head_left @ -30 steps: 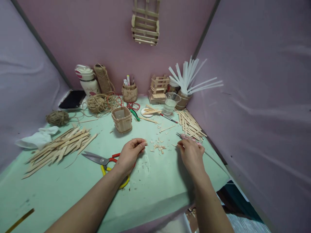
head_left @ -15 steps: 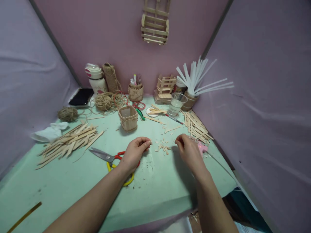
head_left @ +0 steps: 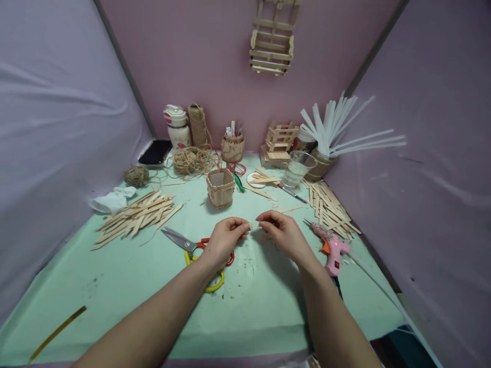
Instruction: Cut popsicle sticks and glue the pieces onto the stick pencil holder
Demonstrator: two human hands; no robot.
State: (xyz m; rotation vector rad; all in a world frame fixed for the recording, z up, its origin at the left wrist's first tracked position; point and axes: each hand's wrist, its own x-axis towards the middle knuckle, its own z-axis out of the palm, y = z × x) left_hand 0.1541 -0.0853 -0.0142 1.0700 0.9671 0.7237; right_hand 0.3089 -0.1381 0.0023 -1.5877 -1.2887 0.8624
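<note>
My left hand (head_left: 229, 239) is closed in a pinch on a small pale wood chip (head_left: 250, 226), above the handles of the scissors (head_left: 188, 246). Close to its right, my right hand (head_left: 282, 232) pinches thumb and forefinger together; a tiny pale bit seems to show at the tips, too small to name. The two hands do not touch. Behind them stands a small square basket (head_left: 221, 189) made of wood pieces. A pink glue gun (head_left: 333, 249) lies right of my right hand, its switch lit. Most of the chips on the table are hidden by my right hand.
Piles of wooden sticks lie at left (head_left: 134, 217) and right (head_left: 330, 207). Along the back are a phone (head_left: 155, 152), a bottle (head_left: 178, 128), twine (head_left: 190, 161), a pen holder (head_left: 232, 148), a water cup (head_left: 298, 169) and glue sticks (head_left: 333, 125). A wooden rack (head_left: 272, 46) hangs above.
My right hand has moved left, close to my left hand, and now covers the loose chips. The glue gun has come into full view. The camera has turned left, so the scene sits further right.
</note>
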